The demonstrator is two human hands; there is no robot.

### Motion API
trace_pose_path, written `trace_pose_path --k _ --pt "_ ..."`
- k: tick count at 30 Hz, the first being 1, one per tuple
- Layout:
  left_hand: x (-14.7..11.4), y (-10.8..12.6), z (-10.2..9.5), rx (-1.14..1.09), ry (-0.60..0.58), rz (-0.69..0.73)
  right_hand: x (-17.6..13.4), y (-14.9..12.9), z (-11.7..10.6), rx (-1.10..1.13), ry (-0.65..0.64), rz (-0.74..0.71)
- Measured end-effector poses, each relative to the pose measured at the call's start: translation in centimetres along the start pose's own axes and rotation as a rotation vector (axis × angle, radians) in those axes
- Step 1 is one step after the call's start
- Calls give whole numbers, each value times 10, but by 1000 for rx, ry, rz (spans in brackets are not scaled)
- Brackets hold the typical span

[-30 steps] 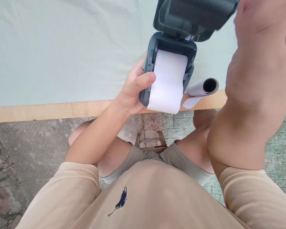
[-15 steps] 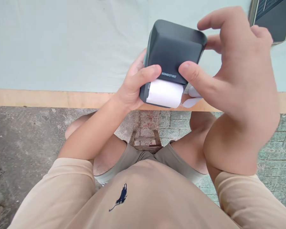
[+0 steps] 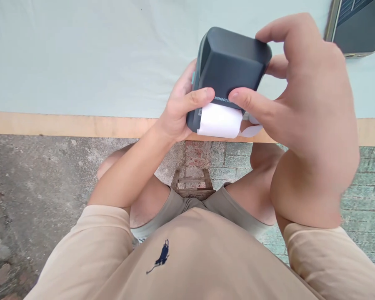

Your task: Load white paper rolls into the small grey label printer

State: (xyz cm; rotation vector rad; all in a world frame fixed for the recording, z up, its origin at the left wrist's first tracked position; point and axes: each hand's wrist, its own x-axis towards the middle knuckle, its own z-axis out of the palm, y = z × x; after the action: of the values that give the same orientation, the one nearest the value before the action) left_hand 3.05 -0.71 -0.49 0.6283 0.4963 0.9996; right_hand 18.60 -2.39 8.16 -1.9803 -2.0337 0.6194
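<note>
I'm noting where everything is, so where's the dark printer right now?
In the head view, the printer is in the upper half, just right of centre, held between the left hand and right hand, with white paper at its near end.

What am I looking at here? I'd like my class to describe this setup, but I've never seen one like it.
There is no machine arm: a person works with two bare hands. The view comes from a camera worn on the head, looking forward and down, so the person's own beige shirt shows too. The left hand holds a dark device marked NIIMBOT; the right hand's thumb and fingers touch it too. White paper sticks out of its near end. A flat, dark-faced object, cut off by the frame, lies on the pale table top.
</note>
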Motion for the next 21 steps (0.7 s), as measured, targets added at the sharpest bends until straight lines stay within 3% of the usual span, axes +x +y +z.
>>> trace_pose_path --k 7,13,18,21 --pt "4 5 6 -51 79 -86 3 5 -2 41 -9 -18" --pt "10 9 -1 -117 25 -121 2 13 -5 -31 11 -18" --pt "5 10 -2 -109 72 -83 0 8 -13 23 9 -286" --pt "3 7 -5 -62 98 -59 2 9 -11 1 -31 -348"
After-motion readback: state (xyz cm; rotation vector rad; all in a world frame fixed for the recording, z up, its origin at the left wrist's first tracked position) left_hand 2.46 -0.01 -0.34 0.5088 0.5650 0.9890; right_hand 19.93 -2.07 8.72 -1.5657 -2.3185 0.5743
